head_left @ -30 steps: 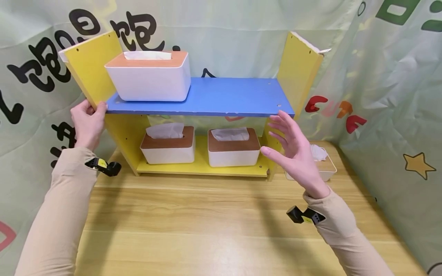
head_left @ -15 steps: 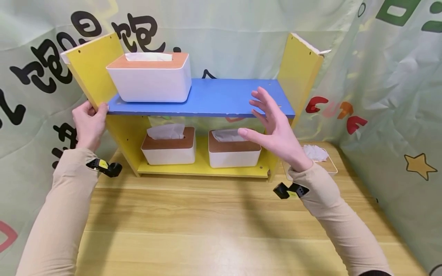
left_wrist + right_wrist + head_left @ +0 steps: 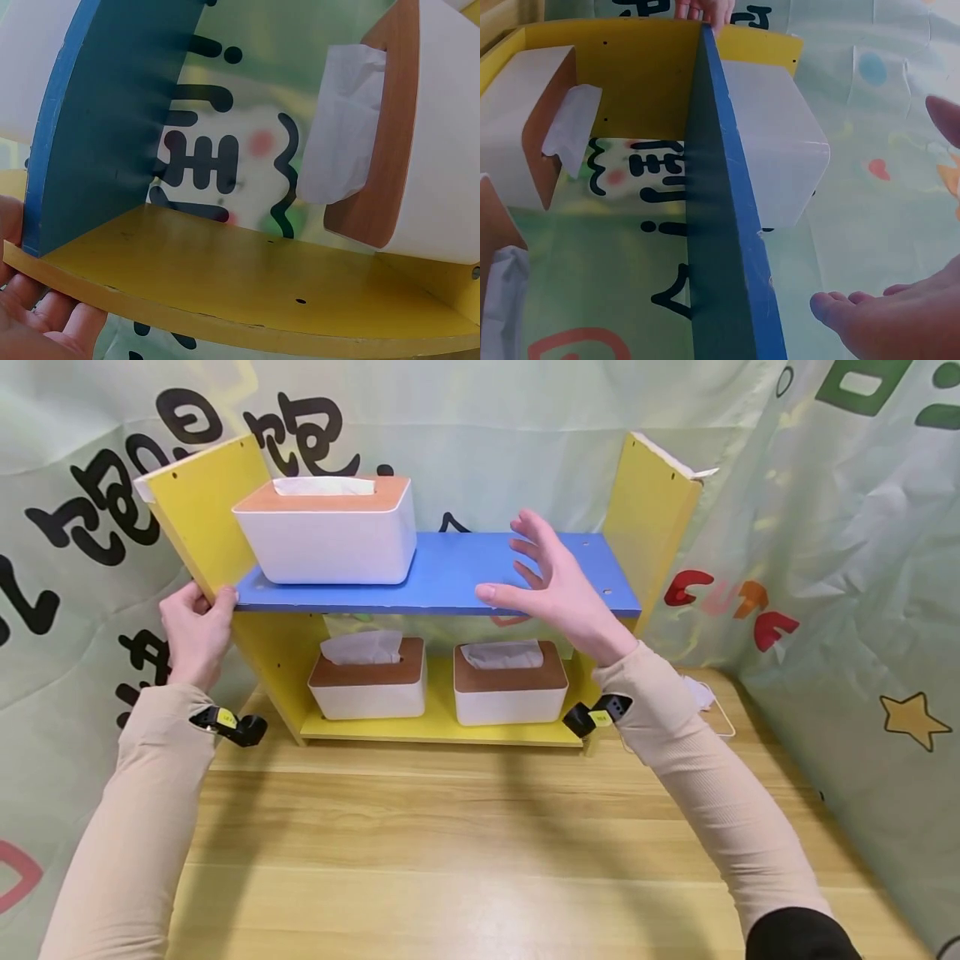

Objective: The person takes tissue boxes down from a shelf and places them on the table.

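Observation:
A two-tier shelf has a blue upper board and yellow side panels. My left hand grips the front edge of its left panel beside the blue board; in the left wrist view its fingers curl behind the yellow panel. A white tissue box with a light wooden lid stands at the left of the blue board. My right hand is in front of the blue board's right half, fingers spread and bent, holding nothing. Below, a left tissue box and a right tissue box stand on the yellow lower board.
Right of the shelf, another tissue box is mostly hidden behind my right forearm. The shelf stands at the back of a wooden table. A printed curtain hangs close behind and on both sides.
My right hand has moved left and up from the shelf's right end to before the blue board, its forearm now covering much of the outer tissue box. My left hand keeps its grip.

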Demonstrator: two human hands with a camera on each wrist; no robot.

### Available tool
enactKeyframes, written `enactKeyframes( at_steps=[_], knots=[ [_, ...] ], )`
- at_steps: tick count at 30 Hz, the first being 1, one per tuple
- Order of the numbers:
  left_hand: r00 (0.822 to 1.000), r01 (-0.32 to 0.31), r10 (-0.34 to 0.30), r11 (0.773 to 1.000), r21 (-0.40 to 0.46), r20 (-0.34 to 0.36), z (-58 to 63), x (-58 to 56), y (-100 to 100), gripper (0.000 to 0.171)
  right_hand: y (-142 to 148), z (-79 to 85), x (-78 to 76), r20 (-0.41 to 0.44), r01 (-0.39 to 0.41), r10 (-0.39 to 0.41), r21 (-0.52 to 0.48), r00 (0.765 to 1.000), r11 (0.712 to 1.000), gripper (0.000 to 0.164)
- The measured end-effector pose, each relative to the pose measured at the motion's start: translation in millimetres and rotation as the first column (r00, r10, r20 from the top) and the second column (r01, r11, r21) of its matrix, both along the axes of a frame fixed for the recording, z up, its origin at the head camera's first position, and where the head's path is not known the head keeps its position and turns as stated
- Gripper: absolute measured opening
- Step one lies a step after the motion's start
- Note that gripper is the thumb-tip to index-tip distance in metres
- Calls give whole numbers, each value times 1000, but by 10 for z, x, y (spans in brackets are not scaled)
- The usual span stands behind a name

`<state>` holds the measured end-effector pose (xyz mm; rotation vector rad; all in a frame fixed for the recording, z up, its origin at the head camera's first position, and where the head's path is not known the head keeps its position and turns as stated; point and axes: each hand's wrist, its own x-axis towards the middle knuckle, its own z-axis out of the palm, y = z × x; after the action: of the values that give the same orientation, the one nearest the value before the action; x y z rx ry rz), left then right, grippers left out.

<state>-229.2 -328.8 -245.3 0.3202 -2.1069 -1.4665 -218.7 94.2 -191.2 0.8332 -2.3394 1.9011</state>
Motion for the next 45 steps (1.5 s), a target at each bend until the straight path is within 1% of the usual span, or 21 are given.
enactKeyframes(
  at_steps=[5,12,15,20,24,32,37,41,45],
  knots=[
    [1000,-2,2,1000,2,-1,4,0,-1,31,-141,114,-104,29,-4,3,53,1000,999,105],
    [1000,-3,2,1000,-6,-10,0,0,-1,31,-316,225,-241,51,8,-15,125,999,992,109],
    [1000,-1,1,1000,-2,-12,0,0,-3,30,-377,268,-295,52,-11,4,147,999,989,112],
    [1000,-5,5,1000,-3,-11,-6,-5,-6,32,-478,339,-390,70,-68,60,119,996,991,113],
    [1000,-12,12,1000,-13,-6,-11,-10,-7,32,-573,391,-460,101,-58,45,128,994,990,114],
    [1000,-14,14,1000,-1,-12,-17,-8,-4,30,-785,380,-610,144,-23,-12,240,989,970,116],
    [1000,-12,12,1000,-7,-15,-26,-15,-3,29,-872,386,-698,179,-19,-27,250,983,968,118],
    [1000,-4,4,1000,-3,-14,-25,-10,-2,33,-921,382,-770,209,-38,-16,252,978,967,120],
    [1000,-7,7,1000,-1,-25,-26,-15,-2,32,-991,384,-844,233,-55,-8,264,973,963,123]
  ],
)
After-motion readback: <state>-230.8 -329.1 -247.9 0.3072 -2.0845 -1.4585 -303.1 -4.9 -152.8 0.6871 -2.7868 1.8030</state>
